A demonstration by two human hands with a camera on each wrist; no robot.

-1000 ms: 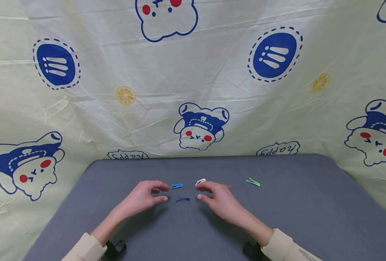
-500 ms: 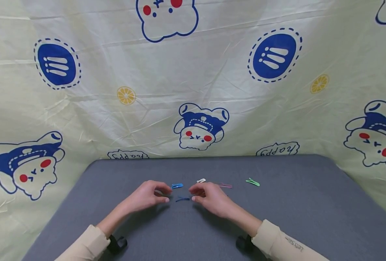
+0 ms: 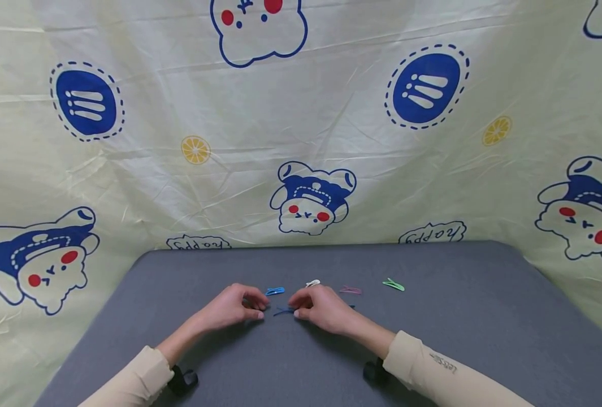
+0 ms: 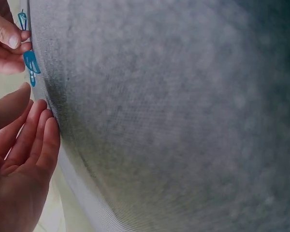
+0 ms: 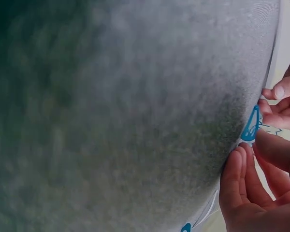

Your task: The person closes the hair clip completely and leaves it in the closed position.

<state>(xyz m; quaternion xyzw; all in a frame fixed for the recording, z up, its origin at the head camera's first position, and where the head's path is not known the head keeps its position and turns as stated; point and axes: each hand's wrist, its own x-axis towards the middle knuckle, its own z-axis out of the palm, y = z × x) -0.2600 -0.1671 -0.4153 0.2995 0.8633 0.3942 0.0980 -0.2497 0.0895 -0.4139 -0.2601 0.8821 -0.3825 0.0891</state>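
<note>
A dark blue snap hair clip (image 3: pixel 282 311) lies on the grey table between the two hands. My right hand (image 3: pixel 326 311) has thumb and fingertips on either side of the clip's right end; whether they touch it is hard to tell. The right wrist view shows that blue hair clip (image 5: pixel 251 124) at the fingertips of this hand (image 5: pixel 253 193). To the clip's left, my left hand (image 3: pixel 232 308) hovers low with fingers loosely bent and nothing in them. Its thumb and fingers stand apart in the left wrist view, where this hand (image 4: pixel 29 150) is below the blue clip (image 4: pixel 32 63).
Behind the hands lie a light blue clip (image 3: pixel 275 291), a white clip (image 3: pixel 313 283), a pink clip (image 3: pixel 350 290) and a green clip (image 3: pixel 393 284). Another dark clip (image 3: pixel 352 306) is mostly hidden by the right hand. A printed cloth (image 3: pixel 245 192) hangs behind the table (image 3: pixel 458 316).
My right hand has moved left to the dark blue clip, uncovering the pink clip. My left hand has edged slightly right. The clips have stayed where they were.
</note>
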